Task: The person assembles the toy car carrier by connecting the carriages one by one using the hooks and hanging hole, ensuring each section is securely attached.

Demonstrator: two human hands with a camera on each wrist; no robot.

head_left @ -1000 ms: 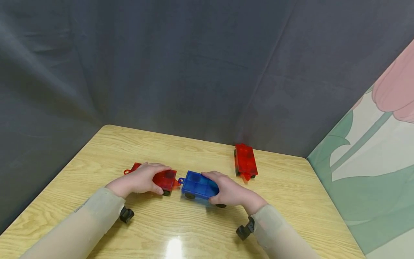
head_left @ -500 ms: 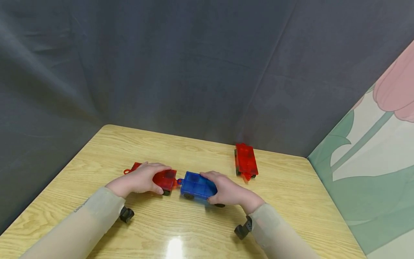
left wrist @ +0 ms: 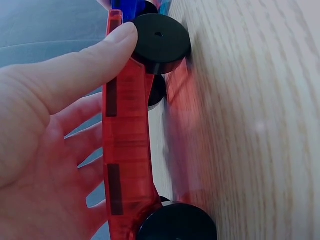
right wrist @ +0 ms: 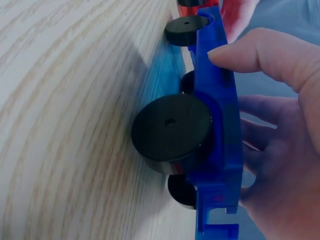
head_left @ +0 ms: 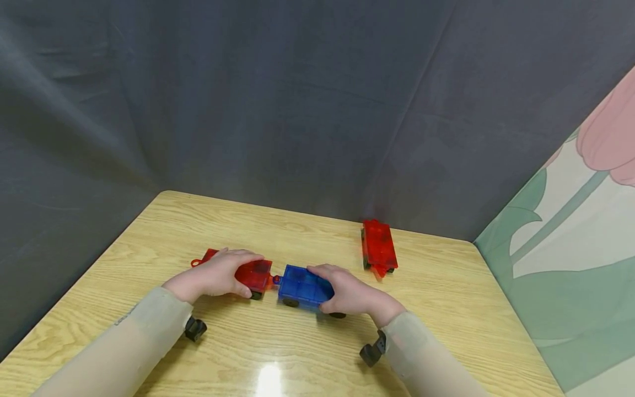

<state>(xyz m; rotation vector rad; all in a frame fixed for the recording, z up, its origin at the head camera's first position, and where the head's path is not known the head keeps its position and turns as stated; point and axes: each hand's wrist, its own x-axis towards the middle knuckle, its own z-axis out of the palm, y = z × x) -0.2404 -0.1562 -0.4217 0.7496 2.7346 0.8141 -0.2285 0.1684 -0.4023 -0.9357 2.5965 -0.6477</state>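
Note:
Across the top of a translucent red toy train car [head_left: 257,274], my left hand [head_left: 218,274] grips its sides. The left wrist view has the thumb pressing the red side wall [left wrist: 125,135] just above a black wheel [left wrist: 161,42]. My right hand [head_left: 349,292] holds a translucent blue toy train car [head_left: 300,285] at its right end. In the right wrist view the thumb lies on the blue side wall [right wrist: 217,85], other fingers behind it. Between the cars, the blue coupling ring [head_left: 278,280] overlaps the red car's hook. Both cars stand wheels down, end to end.
A second red toy train car [head_left: 379,245] stands at the back right of the wooden table [head_left: 278,342]. Behind the table hangs a dark grey curtain [head_left: 278,110]. On the right is a flower-patterned panel [head_left: 580,264].
My right hand has brought the blue car slightly left, and its ring has come down at the red car's hook. The left hand and its red car stay almost still.

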